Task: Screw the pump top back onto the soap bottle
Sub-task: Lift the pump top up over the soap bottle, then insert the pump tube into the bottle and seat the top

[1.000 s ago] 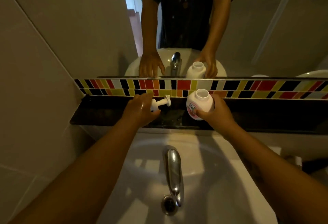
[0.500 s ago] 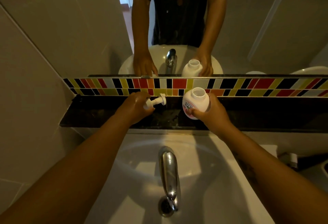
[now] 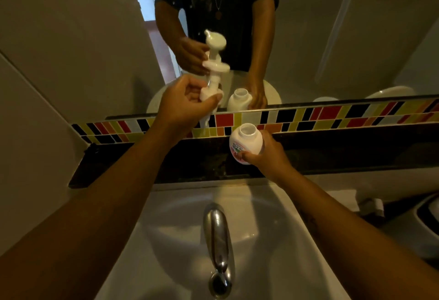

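Evidently the left hand point(image 3: 190, 105) grips the pump top point(image 3: 212, 71) raised with its tube down, while the right hand point(image 3: 268, 154) steadies the open bottle point(image 3: 245, 143) on the counter point(image 3: 356, 154) to receive it.

Left hand point(image 3: 187, 105) has lifted pump top point(image 3: 213, 66) off the ledge point(image 3: 133, 166)

A white washbasin point(image 3: 273, 264) fills six o'clock, its chrome tap point(image 3: 217, 235) reaching over the drain point(image 3: 219, 286). Across the middle a dark stone ledge point(image 3: 356, 154) runs from nine to three o'clock, topped by a band of multicoloured mosaic tiles point(image 3: 332, 116); a mirror point(image 3: 332, 38) rises above toward twelve
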